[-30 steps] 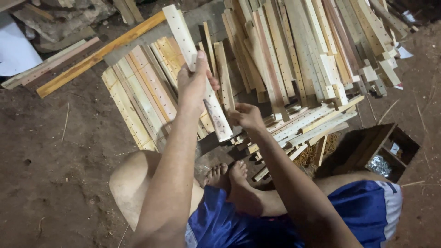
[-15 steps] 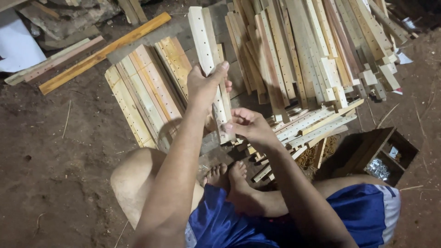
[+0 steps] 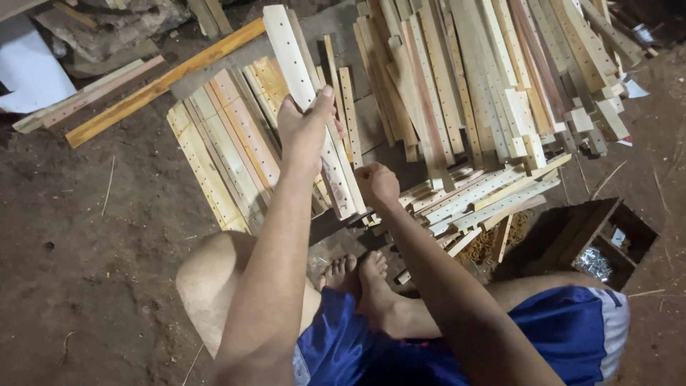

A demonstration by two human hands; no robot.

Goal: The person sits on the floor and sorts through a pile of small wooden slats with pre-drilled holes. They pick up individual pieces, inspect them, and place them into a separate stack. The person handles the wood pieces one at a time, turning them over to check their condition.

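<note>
My left hand (image 3: 306, 129) grips a long pale wooden slat (image 3: 291, 53) with small holes along it, held slanted above the ground. My right hand (image 3: 377, 184) is closed at the slat's near lower end, fingers curled against it; whether it holds anything small I cannot tell. Under the slat lies a row of similar slats (image 3: 221, 136). My bare feet (image 3: 357, 275) rest on the ground below the hands, and my knees spread to either side.
A big heap of wooden slats (image 3: 493, 93) fills the upper right. A long yellow batten (image 3: 164, 82) lies at the upper left beside white sheet material (image 3: 28, 71). A dark wooden box (image 3: 586, 236) with small metal bits stands at the right. Brown dirt floor (image 3: 86, 271) lies left.
The slat in my left hand has shifted slightly rightward and nearer. My right hand has moved up to its lower end and closed there.
</note>
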